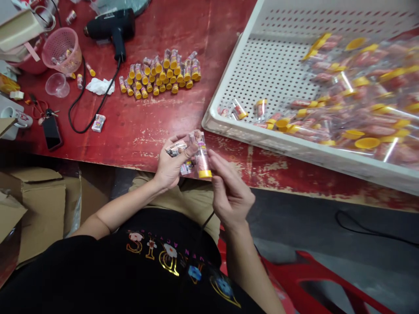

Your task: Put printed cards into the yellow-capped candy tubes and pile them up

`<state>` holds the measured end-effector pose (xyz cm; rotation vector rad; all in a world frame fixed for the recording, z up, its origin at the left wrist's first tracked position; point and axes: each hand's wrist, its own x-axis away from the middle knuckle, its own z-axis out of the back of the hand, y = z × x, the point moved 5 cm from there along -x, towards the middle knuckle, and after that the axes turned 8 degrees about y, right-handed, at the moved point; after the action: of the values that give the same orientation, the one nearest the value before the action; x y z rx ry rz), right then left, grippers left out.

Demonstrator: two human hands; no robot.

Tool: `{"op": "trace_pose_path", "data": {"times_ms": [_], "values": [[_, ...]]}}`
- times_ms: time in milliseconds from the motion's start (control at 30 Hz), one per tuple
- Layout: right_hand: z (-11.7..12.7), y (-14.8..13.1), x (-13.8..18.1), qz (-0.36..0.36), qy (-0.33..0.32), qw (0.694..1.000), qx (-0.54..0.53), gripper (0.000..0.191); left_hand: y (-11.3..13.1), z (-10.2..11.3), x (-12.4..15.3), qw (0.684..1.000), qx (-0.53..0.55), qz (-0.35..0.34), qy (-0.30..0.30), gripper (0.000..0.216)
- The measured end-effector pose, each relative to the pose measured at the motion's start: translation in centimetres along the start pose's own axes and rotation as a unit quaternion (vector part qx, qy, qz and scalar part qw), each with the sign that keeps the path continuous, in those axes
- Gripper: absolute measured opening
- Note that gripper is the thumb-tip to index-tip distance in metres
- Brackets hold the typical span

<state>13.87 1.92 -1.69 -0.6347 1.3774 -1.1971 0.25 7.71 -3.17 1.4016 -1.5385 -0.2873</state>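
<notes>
The tube (202,153) sits cap-down between both hands. The left hand (170,168) pinches it together with a printed sleeve (175,149), and the right hand (231,194) grips its side. It is probably light, rigid and slippery, so hold it mid-body.

The tube (203,159), near the middle, is clear, with pink filling and a yellow cap. The pile (160,74) farther off shows the same yellow caps. The table (157,117) is red, worn pale in patches. The crate (271,69) on the right is white, patterned with rows of holes. Far left, the heat gun (113,26) is black and the basket (62,48) pink. The shirt (98,270) is black with gold lettering.
</notes>
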Motion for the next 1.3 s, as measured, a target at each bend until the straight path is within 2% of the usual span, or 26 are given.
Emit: {"op": "trace_pose_path", "data": {"times_ms": [133,267,333,467,567,767,933,1033,1133,1233,1300], "values": [[-0.2,-0.1,-0.7,0.011,-0.013,1.000,-0.009,0.052,0.0,0.1,0.2,0.999,0.005,0.015,-0.038,0.058],[-1.5,-0.2,-1.0,0.021,-0.097,0.995,-0.025,0.064,0.2,0.9,-0.1,1.000,0.020,0.004,-0.010,0.048],[-1.9,-0.2,-1.0,0.031,-0.068,0.997,-0.013,0.058,0.2,1.3,-0.2,1.000,0.019,0.006,-0.008,0.049],[-2.4,-0.3,-1.1,0.038,0.064,0.997,-0.006,0.043,0.2,1.9,0.1,1.000,0.004,0.019,-0.022,0.051],[-3.1,-0.3,-1.4,0.037,0.117,0.992,0.001,0.037,0.6,2.2,0.3,1.000,0.004,0.014,-0.027,0.054],[-4.7,-0.1,-2.4,0.025,0.123,0.992,-0.008,0.032,1.6,2.8,-0.4,0.999,0.031,0.011,-0.005,0.060],[-6.8,0.4,-4.1,0.008,0.079,0.997,-0.021,0.025,2.3,3.4,-2.6,0.998,0.068,0.010,0.013,0.060],[-9.3,3.5,-6.9,-0.051,0.047,0.997,-0.040,0.016,2.7,4.3,-4.9,0.994,0.088,0.026,0.054,0.050],[-13.6,8.2,-12.3,-0.080,0.037,0.995,-0.052,0.016,3.1,5.8,-6.9,0.984,0.131,0.048,0.115,0.034],[-19.4,10.8,-18.8,-0.026,0.027,0.999,0.029,0.016,3.8,7.3,-7.4,0.976,0.148,0.051,0.151,0.026],[-23.0,10.8,-22.2,0.020,-0.025,0.991,0.128,0.019,4.3,8.3,-7.1,0.975,0.140,0.046,0.168,0.024]]}}
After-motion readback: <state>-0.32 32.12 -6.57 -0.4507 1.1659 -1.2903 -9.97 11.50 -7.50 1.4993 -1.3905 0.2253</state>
